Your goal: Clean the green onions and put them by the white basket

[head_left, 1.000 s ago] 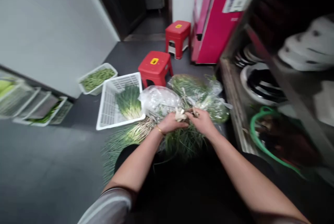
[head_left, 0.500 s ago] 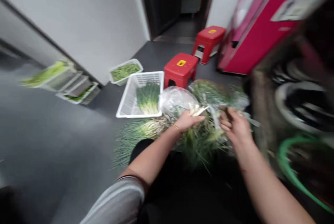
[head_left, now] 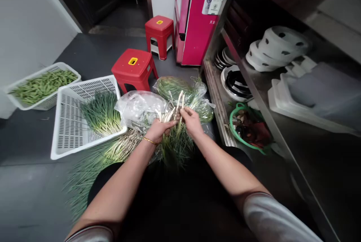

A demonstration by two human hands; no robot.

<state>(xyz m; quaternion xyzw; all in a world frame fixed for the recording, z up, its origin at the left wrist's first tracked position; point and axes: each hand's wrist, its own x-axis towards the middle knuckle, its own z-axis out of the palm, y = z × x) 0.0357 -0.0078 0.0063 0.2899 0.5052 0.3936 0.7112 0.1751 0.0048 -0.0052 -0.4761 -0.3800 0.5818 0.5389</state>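
Observation:
My left hand (head_left: 160, 131) is closed around a small bunch of scallions, their white ends (head_left: 166, 115) poking out above the thumb. Close on its right, my right hand (head_left: 192, 122) pinches a couple of scallion stalks (head_left: 181, 100) with brownish roots or skins near the fingertips. Green leaves (head_left: 177, 148) hang below both hands. To the left, a pile of untrimmed-looking scallions (head_left: 118, 148) lies on the floor. Behind it, a white plastic basket (head_left: 69, 129) contains a bundle of clean scallions (head_left: 103, 114). A clear plastic bag (head_left: 142, 104) and bagged greens (head_left: 176, 87) lie just beyond my hands.
Two red stools (head_left: 133, 67) stand behind the basket. A white basket of green pods (head_left: 45, 85) is at far left. On the right, a metal shelf (head_left: 265, 102) holds white containers (head_left: 282, 48), with a green-rimmed basket (head_left: 232, 121) below. A pink fridge (head_left: 199, 23) stands behind.
The view has swung right, bringing the shelf into sight. My right hand has come in beside the left and now pinches stalks there. The left hand keeps its bunch.

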